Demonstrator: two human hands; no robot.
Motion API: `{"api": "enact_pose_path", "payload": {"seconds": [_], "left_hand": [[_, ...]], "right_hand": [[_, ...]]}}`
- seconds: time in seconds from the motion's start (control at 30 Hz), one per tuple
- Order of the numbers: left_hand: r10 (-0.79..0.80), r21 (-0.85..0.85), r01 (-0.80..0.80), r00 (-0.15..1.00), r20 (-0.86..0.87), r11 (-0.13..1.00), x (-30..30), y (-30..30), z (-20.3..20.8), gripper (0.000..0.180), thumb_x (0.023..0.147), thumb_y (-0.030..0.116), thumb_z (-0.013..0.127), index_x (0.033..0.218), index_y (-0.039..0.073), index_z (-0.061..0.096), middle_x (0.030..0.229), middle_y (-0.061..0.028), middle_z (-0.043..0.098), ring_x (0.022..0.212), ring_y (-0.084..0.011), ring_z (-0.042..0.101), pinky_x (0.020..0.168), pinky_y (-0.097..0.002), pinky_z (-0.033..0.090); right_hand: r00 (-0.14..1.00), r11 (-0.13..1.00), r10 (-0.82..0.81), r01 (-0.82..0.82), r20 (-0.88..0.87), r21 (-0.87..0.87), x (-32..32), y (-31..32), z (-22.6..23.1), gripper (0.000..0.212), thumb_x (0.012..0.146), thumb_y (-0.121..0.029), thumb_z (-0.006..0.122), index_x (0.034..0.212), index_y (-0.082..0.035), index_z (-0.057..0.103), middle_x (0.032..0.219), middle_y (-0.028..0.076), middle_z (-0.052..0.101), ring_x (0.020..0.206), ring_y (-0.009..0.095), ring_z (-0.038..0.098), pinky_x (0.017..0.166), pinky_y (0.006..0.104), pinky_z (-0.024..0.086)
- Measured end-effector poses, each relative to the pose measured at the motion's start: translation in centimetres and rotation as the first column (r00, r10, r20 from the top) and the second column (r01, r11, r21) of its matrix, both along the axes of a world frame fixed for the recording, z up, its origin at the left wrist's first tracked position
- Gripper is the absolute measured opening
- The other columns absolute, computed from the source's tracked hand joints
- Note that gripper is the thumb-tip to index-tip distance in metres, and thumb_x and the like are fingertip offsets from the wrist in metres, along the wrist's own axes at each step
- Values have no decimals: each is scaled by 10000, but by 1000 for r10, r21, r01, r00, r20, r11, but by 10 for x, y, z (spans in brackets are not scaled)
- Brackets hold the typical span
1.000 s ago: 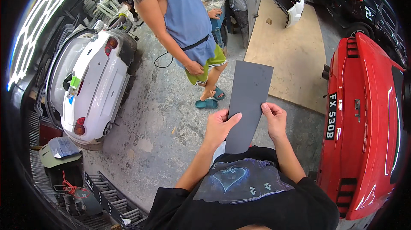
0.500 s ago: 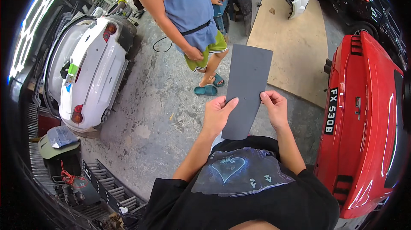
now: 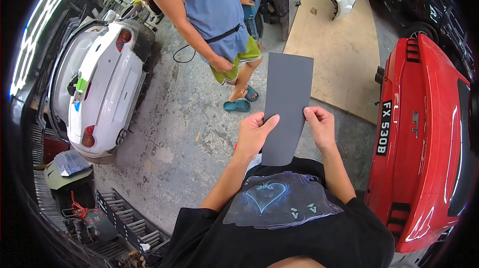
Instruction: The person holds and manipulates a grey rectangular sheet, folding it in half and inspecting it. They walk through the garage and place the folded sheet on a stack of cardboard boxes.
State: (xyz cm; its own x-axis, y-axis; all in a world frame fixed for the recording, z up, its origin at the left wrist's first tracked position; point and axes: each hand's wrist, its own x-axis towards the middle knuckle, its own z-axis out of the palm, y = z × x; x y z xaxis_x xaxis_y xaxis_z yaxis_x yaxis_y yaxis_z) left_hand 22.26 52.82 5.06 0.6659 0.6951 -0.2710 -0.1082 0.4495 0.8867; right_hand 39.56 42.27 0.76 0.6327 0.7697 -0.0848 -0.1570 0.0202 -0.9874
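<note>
A dark grey, matte rectangular sheet of what looks like sandpaper (image 3: 288, 88) is held upright in front of my chest, its lower end curving slightly. On its left edge my left hand (image 3: 253, 136) is closed, with the thumb lying on the near face and the fingers behind. My right hand (image 3: 321, 126) pinches the right edge at about the same height, thumb in front. The fingers behind the sheet are partly hidden.
Ahead stands a person in a blue sleeveless top (image 3: 212, 6). A white car (image 3: 102, 93) is on the left, a red car (image 3: 411, 143) close on the right. A wooden board (image 3: 339, 43) carries a white-and-black car part (image 3: 345, 1). A black ladder-like rack (image 3: 132, 223) lies lower left.
The sheet has straightened slightly, its top edge swinging a little left and its lower end a little right. Both hands keep their hold. The surroundings have shifted slightly left in view.
</note>
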Motion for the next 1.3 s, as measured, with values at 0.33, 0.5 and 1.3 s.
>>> {"api": "enact_pose_path", "payload": {"seconds": [0.33,0.5,1.3], "left_hand": [[-110,50,115,989,-103,992,10,-5,-5,205,924,90,670,1064,-60,657,891,-68,716,743,-73,655,660,-226,543],[-92,62,98,992,-87,993,12,-7,-7,202,927,89,666,1064,-60,657,890,-65,717,743,-69,654,653,-225,541],[-23,17,25,998,-63,1000,8,-21,-14,204,922,105,684,1025,-70,671,862,-72,713,704,-84,656,633,-226,534]], "right_hand": [[977,977,-210,208,44,53,7,-3,-6,204,953,-199,668,882,-9,687,796,-42,631,745,40,529,705,214,428],[977,977,-213,212,25,37,7,-4,-3,208,954,-212,668,905,-11,685,803,-39,634,750,44,533,710,219,433],[972,969,-235,232,23,84,-2,-7,-16,193,972,-207,647,925,-21,667,791,-40,613,713,35,508,659,205,423]]}}
